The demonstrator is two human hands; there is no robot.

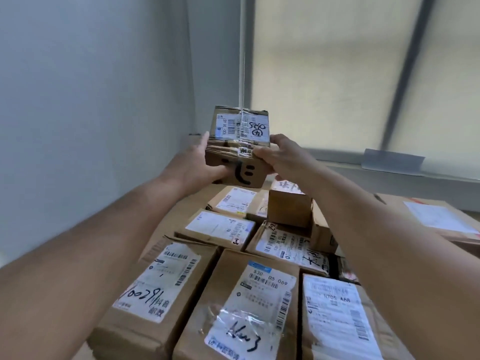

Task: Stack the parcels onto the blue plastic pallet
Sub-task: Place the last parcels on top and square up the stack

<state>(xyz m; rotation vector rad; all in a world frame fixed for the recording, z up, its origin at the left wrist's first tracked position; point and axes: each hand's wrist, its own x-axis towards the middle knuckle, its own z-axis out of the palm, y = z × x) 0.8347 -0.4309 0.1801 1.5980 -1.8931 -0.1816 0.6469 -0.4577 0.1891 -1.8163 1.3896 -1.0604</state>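
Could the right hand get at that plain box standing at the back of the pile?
Probably not yet: the right hand and left hand both hold the smiley-face parcel. The plain box sits just below, uncovered.

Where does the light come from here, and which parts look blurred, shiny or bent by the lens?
Head view: soft daylight enters through the covered window at upper right, no hard shadows; the held parcel, gripped by left hand and right hand, is slightly soft but its label is readable; clear tape on the nearest parcel glares; the wide lens stretches the forearms and tilts the window frame.
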